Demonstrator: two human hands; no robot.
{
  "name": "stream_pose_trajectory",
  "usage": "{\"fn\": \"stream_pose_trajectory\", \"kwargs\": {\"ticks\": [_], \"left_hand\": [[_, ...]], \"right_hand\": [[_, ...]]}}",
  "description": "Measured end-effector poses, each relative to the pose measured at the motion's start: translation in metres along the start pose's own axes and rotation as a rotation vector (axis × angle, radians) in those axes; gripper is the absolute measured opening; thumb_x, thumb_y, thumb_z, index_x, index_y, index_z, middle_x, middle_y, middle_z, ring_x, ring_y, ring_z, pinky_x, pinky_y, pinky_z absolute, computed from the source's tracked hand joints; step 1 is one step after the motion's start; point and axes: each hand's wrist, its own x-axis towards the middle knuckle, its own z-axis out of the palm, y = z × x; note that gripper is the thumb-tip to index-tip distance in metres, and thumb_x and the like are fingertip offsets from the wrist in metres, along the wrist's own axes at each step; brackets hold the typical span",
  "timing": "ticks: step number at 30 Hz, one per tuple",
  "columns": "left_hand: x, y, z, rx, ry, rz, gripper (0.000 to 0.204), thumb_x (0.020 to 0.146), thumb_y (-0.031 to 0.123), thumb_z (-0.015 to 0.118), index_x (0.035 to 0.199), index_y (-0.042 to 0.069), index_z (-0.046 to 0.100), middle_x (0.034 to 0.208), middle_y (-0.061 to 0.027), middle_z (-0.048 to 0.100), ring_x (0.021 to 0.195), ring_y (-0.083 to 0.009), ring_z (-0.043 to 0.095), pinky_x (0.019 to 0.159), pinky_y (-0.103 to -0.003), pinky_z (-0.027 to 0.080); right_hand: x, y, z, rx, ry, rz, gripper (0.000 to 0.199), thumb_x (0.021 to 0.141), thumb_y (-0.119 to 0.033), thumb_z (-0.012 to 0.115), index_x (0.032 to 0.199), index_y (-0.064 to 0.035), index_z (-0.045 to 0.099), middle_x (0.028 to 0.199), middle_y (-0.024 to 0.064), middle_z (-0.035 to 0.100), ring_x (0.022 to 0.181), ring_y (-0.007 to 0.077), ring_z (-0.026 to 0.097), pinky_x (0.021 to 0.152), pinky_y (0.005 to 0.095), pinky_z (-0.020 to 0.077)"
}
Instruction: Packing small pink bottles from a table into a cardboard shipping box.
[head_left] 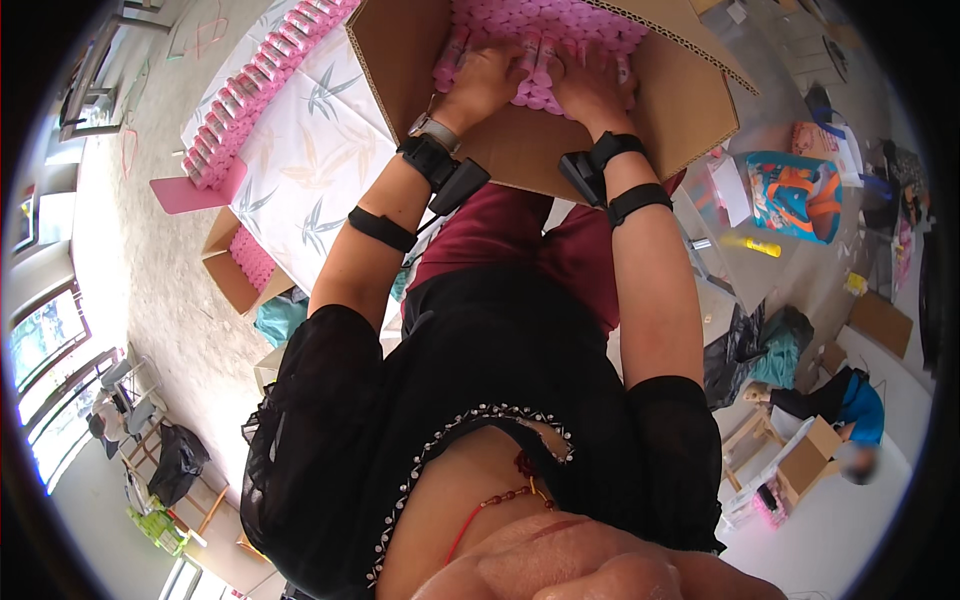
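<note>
Both of my hands are inside an open cardboard box [520,150] held against my lap. The box is packed with small pink cylindrical bottles [540,90], several with clear labelled sides showing between my hands. My left hand [485,82] is curled over the bottles at the left, its thumb side toward the middle. My right hand [592,85] grips the bottles at the right, fingers bent over them. The fingertips of both hands are partly hidden among the bottles. Black straps with small devices sit on both wrists.
Left of the box, a table with a leaf-print cloth [320,150] bears a long row of pink bottles [250,90] in a pink tray. A smaller box [240,285] of pink pieces stands below. At the right are a colourful bag [795,195], a yellow tube [763,246] and a co-worker [850,410].
</note>
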Motion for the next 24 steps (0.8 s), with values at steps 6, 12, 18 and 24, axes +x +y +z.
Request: {"fn": "stream_pose_trajectory", "kwargs": {"ticks": [6, 12, 18, 24], "left_hand": [[0.002, 0.015, 0.003, 0.031, -0.171, -0.053, 0.04, 0.088, 0.018, 0.072, 0.125, 0.001, 0.064, 0.116, -0.0194, 0.068, 0.097, -0.0374, 0.07, 0.082, -0.042, 0.055], [-0.014, 0.018, 0.016, -0.022, 0.127, 0.126, 0.041, 0.088, 0.019, 0.07, 0.125, 0.004, 0.062, 0.117, -0.022, 0.066, 0.103, -0.0428, 0.063, 0.087, -0.047, 0.053], [-0.009, 0.023, 0.018, 0.25, -0.051, 0.211, 0.044, 0.082, 0.01, 0.067, 0.125, 0.002, 0.06, 0.12, -0.0192, 0.063, 0.105, -0.0403, 0.064, 0.091, -0.045, 0.053], [-0.002, 0.038, 0.014, 0.445, -0.131, 0.119, 0.036, 0.08, 0.004, 0.061, 0.115, -0.003, 0.06, 0.115, -0.0224, 0.062, 0.114, -0.0365, 0.06, 0.095, -0.042, 0.052]], "right_hand": [[-0.002, 0.007, 0.003, -0.017, -0.003, -0.005, 0.051, 0.101, -0.049, 0.03, 0.148, -0.0331, 0.045, 0.162, 0.0168, 0.028, 0.148, 0.0434, 0.026, 0.115, 0.0666, 0.0095], [-0.006, -0.01, -0.009, 0.007, -0.081, 0.058, 0.056, 0.102, -0.051, 0.024, 0.15, -0.0287, 0.041, 0.162, 0.0152, 0.029, 0.15, 0.0399, 0.024, 0.115, 0.069, 0.0099], [0.0, 0.001, 0.009, 0.026, 0.042, -0.001, 0.059, 0.101, -0.054, 0.024, 0.15, -0.0276, 0.042, 0.16, 0.0158, 0.033, 0.148, 0.0413, 0.026, 0.114, 0.0717, 0.0117], [0.004, -0.005, -0.012, -0.002, -0.09, 0.046, 0.056, 0.101, -0.051, 0.029, 0.148, -0.0243, 0.045, 0.157, 0.017, 0.037, 0.147, 0.0428, 0.028, 0.112, 0.0745, 0.0122]]}}
